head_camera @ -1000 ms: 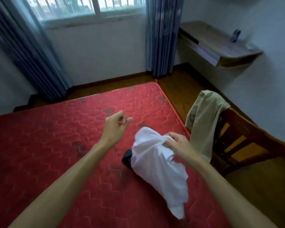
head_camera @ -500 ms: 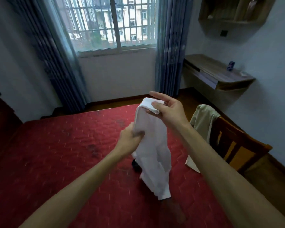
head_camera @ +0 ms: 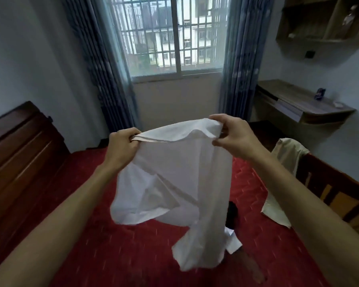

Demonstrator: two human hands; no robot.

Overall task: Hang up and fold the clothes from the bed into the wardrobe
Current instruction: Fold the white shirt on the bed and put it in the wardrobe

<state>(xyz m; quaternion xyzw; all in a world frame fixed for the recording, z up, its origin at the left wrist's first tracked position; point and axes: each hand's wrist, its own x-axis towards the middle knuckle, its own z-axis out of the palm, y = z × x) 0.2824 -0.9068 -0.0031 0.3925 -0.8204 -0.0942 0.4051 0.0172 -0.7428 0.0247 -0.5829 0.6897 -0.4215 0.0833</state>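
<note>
A white shirt [head_camera: 174,183] hangs spread in the air above the red mattress [head_camera: 81,235]. My left hand [head_camera: 121,147] grips its top edge on the left. My right hand [head_camera: 233,137] pinches the top edge on the right. The shirt's lower end dangles just above the mattress. Behind it a dark garment [head_camera: 232,214] lies on the bed, mostly hidden. A beige garment [head_camera: 286,160] is draped over the back of a wooden chair [head_camera: 336,195] at the right.
A dark wooden headboard [head_camera: 19,162] stands at the left. Ahead are a barred window [head_camera: 170,38] and blue curtains [head_camera: 104,65]. A wall-mounted desk [head_camera: 303,104] and a wall shelf [head_camera: 319,19] are on the right.
Both hands lifted the white shirt off the bed. My left hand took its top edge and the hands moved apart, spreading it. The view tilted up.
</note>
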